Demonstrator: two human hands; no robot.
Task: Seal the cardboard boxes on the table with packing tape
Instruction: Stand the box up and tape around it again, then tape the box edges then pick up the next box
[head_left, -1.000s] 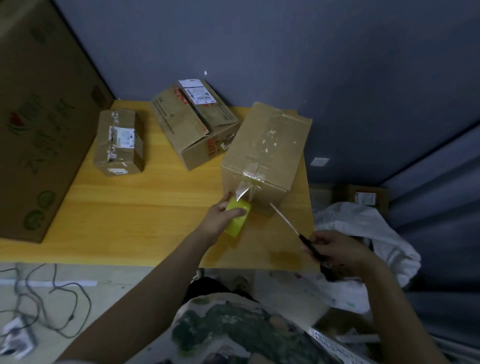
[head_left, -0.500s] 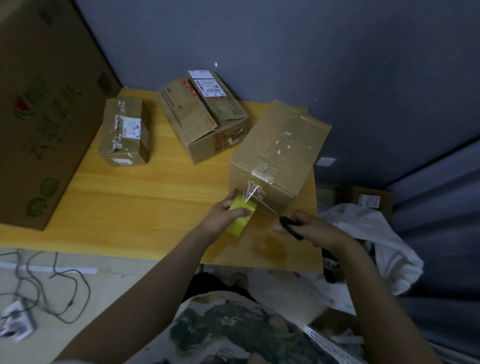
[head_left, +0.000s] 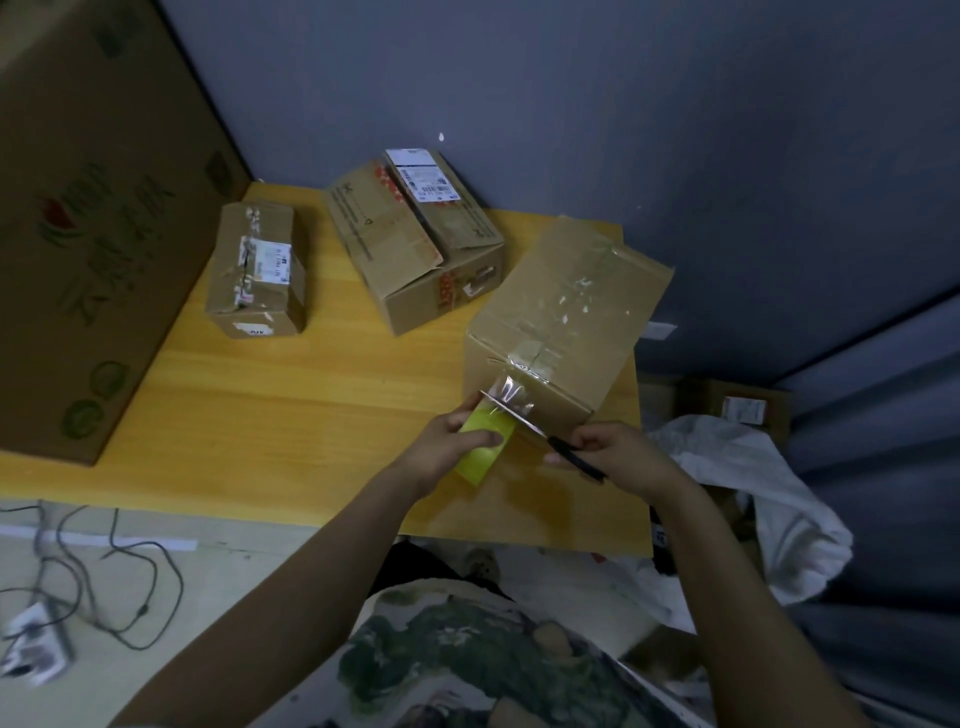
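A brown cardboard box (head_left: 566, 317) stands near the table's right front corner, with clear tape along its top seam. My left hand (head_left: 449, 448) grips a yellow-green tape roll (head_left: 483, 446) just below the box's near face. A strip of clear tape (head_left: 508, 391) stretches from the roll up to the box. My right hand (head_left: 618, 454) holds black-handled scissors (head_left: 524, 423), whose blades lie across that strip. Two more boxes lie further back: a small one (head_left: 257, 270) on the left and a labelled one (head_left: 415, 236) in the middle.
A very large printed carton (head_left: 88, 223) stands on the wooden table (head_left: 291, 415) at the left. White cloth or bags (head_left: 753, 493) pile up to the right of the table. Cables and a power strip (head_left: 36, 644) lie on the floor at lower left.
My right hand has brought the scissors up and left from the table edge until the blades reach the stretched tape. My left hand kept the roll by the box.
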